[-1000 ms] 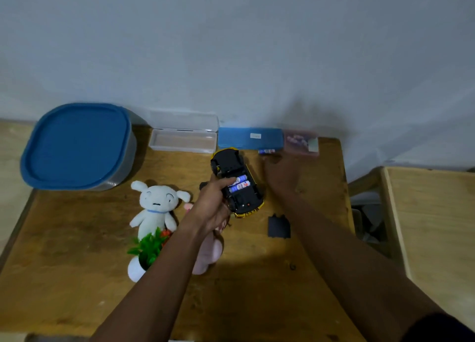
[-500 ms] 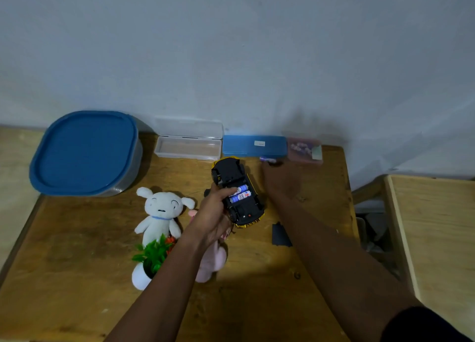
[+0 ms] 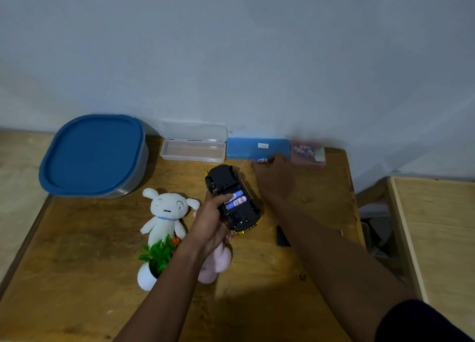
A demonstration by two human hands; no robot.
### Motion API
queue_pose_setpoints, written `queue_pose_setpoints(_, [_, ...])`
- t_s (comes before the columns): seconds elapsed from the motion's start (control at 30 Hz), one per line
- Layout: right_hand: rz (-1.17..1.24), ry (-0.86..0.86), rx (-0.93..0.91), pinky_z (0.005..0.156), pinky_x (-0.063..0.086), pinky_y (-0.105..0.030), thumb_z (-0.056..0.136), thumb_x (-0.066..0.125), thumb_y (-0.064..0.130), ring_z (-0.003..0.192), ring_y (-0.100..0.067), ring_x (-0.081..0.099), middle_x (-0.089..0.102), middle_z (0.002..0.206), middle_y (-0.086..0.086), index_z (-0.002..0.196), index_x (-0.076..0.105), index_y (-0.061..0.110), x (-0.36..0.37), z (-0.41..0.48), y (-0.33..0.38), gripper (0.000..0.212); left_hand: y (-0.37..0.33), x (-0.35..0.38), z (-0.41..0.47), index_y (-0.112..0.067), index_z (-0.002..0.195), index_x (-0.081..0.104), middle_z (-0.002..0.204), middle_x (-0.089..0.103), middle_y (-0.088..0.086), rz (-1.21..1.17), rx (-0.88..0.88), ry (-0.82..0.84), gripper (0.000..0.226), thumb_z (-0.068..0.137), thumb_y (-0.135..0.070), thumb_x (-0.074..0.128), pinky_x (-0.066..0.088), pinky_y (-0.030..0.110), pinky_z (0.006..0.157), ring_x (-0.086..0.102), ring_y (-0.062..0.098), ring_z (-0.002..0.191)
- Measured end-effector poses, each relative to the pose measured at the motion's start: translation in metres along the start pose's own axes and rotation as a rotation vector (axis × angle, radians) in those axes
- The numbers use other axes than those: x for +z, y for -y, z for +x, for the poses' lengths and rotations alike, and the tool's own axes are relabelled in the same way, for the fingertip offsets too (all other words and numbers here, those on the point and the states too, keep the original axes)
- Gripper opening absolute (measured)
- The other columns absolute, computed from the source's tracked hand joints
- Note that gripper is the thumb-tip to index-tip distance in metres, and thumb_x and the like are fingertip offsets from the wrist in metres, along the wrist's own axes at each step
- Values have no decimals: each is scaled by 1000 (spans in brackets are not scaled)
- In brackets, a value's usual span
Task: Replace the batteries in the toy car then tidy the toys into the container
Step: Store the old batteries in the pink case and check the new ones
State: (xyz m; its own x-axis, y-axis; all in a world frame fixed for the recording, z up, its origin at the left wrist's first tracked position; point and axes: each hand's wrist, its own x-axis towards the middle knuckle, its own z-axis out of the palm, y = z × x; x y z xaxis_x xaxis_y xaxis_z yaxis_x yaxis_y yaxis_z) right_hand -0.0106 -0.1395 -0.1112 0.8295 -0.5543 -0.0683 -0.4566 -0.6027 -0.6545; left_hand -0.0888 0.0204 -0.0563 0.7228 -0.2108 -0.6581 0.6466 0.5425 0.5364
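Note:
The yellow toy car [image 3: 232, 197] is upside down in my left hand [image 3: 210, 221], which grips it above the table. Its open compartment shows two blue batteries [image 3: 236, 200]. My right hand [image 3: 275, 178] reaches to the back of the table, and its fingertips pinch a loose blue battery [image 3: 260, 159] lying against the blue case [image 3: 257, 147]. The black battery cover [image 3: 280, 237] lies on the wood, partly hidden by my right forearm. The container with the blue lid [image 3: 92, 154] stands closed at the back left.
A white plush [image 3: 167, 213], a pink plush [image 3: 217, 264] and a small green plant in a white pot [image 3: 154, 264] lie left of centre. An open clear box [image 3: 192, 150] and a pink box [image 3: 307, 154] line the wall. A second table [image 3: 437, 239] stands right.
My right hand moved farther back until its fingertips closed on the loose battery by the blue case. The left hand kept the car in the same place.

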Motion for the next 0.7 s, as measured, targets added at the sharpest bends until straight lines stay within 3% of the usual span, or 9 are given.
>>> queue_pose_setpoints(0.1, [-32, -27, 46, 65, 42, -30, 76, 72, 61, 91, -21, 61, 63, 102, -2, 101, 55, 17, 6, 3, 14, 53, -4, -3, 4, -14, 144, 47, 132, 65, 23, -12, 3, -5, 50, 96, -2, 52, 60, 52, 84, 63, 42, 119])
queue_pose_setpoints(0.3, [15, 13, 72, 61, 38, -24, 79, 75, 45, 90, -19, 62, 64, 100, -2, 101, 53, 17, 8, -1, 15, 42, -11, -3, 6, -15, 144, 47, 133, 64, 22, -17, 16, 0, 51, 96, 1, 51, 56, 54, 91, 63, 41, 120])
queue_pose_setpoints(0.37, [101, 60, 82, 61, 39, -23, 73, 78, 40, 91, -19, 60, 61, 101, -2, 101, 56, 17, 5, -4, 11, 42, -12, -2, 4, -16, 144, 47, 132, 64, 22, -3, 7, 7, 51, 95, 0, 51, 56, 54, 91, 63, 41, 119])
queue_pose_setpoints(0.47, [353, 102, 176, 77, 50, -25, 71, 80, 28, 97, -18, 63, 66, 110, -4, 116, 66, 15, -19, -18, 11, 49, -13, 1, -1, -16, 144, 47, 132, 64, 22, 29, -14, 38, 51, 96, 0, 50, 54, 56, 94, 63, 41, 119])
queue_pose_setpoints(0.57, [540, 230, 202, 64, 49, -12, 79, 78, 18, 82, -3, 65, 71, 91, 7, 102, 75, 19, -61, -39, 18, 23, -15, 5, -10, -12, 142, 48, 132, 64, 23, 56, -28, 91, 49, 95, 1, 49, 55, 56, 93, 66, 39, 111])
queue_pose_setpoints(0.63, [619, 293, 129, 72, 57, -21, 80, 80, 18, 84, -10, 71, 75, 88, 4, 94, 77, 18, -87, -54, 24, 14, -15, 10, -18, -9, 137, 51, 123, 68, 23, 69, -46, 138, 43, 95, 1, 47, 58, 54, 88, 69, 37, 105])
queue_pose_setpoints(0.7, [671, 319, 57, 85, 59, -31, 82, 79, 17, 92, -18, 73, 77, 93, -2, 98, 78, 13, -107, -66, 29, 16, -16, 15, -25, -8, 130, 55, 112, 72, 21, 74, -61, 197, 37, 96, 1, 44, 61, 50, 82, 72, 35, 97])
